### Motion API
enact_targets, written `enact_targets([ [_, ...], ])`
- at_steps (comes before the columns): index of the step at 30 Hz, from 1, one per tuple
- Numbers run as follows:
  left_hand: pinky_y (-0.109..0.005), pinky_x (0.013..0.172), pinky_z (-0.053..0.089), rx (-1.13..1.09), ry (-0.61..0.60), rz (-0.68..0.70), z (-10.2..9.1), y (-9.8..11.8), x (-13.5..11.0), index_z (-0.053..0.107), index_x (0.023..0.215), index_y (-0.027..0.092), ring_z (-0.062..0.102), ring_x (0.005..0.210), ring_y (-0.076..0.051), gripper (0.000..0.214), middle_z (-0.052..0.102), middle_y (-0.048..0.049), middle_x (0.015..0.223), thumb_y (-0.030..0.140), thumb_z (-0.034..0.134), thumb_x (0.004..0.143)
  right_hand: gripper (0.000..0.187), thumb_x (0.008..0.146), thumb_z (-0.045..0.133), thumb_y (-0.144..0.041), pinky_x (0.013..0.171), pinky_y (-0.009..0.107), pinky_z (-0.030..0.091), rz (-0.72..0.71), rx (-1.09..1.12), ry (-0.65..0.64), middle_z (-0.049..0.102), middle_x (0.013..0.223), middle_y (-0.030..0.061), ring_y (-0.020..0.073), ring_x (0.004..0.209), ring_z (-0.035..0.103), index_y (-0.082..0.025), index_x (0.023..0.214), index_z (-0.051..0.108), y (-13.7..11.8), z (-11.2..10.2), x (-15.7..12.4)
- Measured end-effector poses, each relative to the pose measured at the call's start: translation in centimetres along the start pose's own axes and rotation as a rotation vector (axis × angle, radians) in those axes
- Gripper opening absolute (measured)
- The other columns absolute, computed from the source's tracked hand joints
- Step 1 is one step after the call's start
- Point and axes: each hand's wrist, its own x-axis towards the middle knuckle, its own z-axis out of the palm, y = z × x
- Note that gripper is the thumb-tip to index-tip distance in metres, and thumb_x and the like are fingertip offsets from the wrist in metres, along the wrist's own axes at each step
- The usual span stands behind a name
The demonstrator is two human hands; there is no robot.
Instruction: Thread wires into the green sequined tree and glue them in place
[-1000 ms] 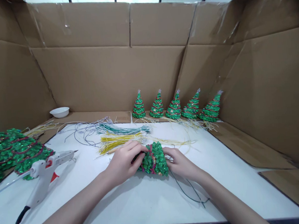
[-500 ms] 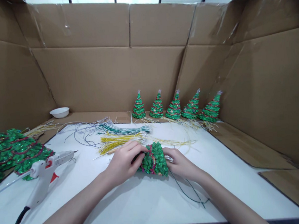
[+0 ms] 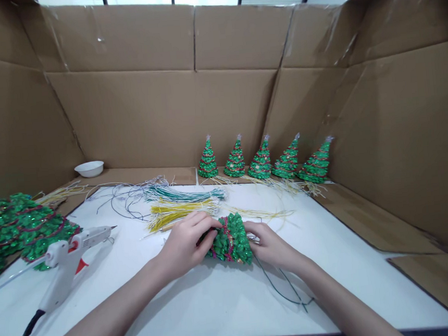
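Observation:
A small green tinsel Christmas tree (image 3: 236, 240) with red garland lies on its side above the white table, its tip toward the left. My left hand (image 3: 193, 238) is closed round its upper part, thumb and fingertips pinching at the tinsel. At the tree's open base is my right hand (image 3: 267, 242), its fingers bent and partly hidden inside the base, around thin wire. Dark green wire (image 3: 277, 289) trails from there down onto the table in a loop. Just beyond my left hand lie a bundle of yellow wires (image 3: 169, 214) and a bundle of green wires (image 3: 187, 193).
A white glue gun (image 3: 65, 260) with a black cord stands at the left, beside larger green trees (image 3: 36, 226). Several finished small trees (image 3: 260, 159) line the back, pale wires at their bases. A white bowl (image 3: 90, 169) sits back left. Cardboard walls (image 3: 145, 117) enclose the table.

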Motion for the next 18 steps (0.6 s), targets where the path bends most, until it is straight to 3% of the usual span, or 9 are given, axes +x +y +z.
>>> enact_targets([
  [18, -0.031, 0.073, 0.047, 0.002, -0.010, -0.006, -0.09, 0.13, -0.10, 0.060, 0.100, 0.018, 0.057, 0.084, -0.018, 0.016, 0.063, -0.0050, 0.088, 0.015, 0.046, 0.093, 0.028, 0.080, 0.047, -0.012, 0.084, 0.036, 0.049, -0.004, 0.001, -0.001, 0.071, 0.106, 0.0093, 0.0252, 0.096, 0.065, -0.016, 0.098, 0.068, 0.19, -0.04, -0.05],
])
